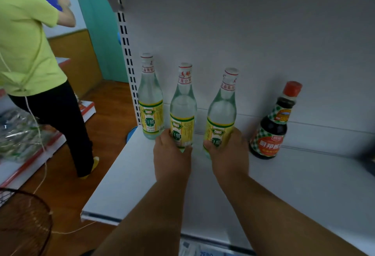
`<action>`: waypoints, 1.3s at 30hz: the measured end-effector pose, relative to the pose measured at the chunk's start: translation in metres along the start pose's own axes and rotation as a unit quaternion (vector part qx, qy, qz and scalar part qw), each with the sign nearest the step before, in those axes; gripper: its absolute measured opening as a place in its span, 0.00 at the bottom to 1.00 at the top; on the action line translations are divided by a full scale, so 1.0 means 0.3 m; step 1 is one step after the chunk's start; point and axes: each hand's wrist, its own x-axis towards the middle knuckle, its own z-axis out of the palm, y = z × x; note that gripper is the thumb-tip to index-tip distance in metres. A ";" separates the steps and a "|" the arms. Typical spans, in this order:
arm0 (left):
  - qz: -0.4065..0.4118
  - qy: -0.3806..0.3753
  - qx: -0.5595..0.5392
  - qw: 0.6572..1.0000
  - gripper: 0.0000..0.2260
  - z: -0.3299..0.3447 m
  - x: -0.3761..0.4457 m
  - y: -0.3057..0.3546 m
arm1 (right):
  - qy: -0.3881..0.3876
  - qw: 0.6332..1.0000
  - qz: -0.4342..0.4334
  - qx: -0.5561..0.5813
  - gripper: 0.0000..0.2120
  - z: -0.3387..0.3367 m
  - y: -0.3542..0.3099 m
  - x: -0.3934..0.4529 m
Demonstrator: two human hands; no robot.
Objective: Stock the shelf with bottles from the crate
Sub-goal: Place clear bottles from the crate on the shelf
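Two clear glass bottles with yellow-green labels stood toward the far left of the white metal shelf (284, 194): the middle bottle (183, 107) was grasped low by the left hand (172, 158), and the right-hand bottle (222, 111), tilted slightly, was grasped low by the right hand (228, 154). A third matching bottle (150, 101) stood free at far left. A dark sauce bottle with a red cap (273, 121) stood to the right. A person in a yellow-green shirt (26, 42) stood left, on the wooden floor (67, 190).

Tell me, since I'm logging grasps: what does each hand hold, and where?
Left hand holds the middle bottle, right hand the right bottle; each grip is low on the label.
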 end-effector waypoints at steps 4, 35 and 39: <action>-0.008 0.001 0.034 0.999 0.32 0.012 0.013 0.007 | -0.009 1.000 -0.015 -0.001 0.36 0.040 0.007 0.031; -0.003 0.003 0.099 0.995 0.28 0.065 0.087 0.011 | 0.101 0.992 0.056 0.052 0.26 0.114 0.053 0.049; 0.006 -0.009 0.128 0.992 0.29 0.065 0.084 0.024 | 0.097 0.991 0.068 0.061 0.25 0.115 0.054 0.054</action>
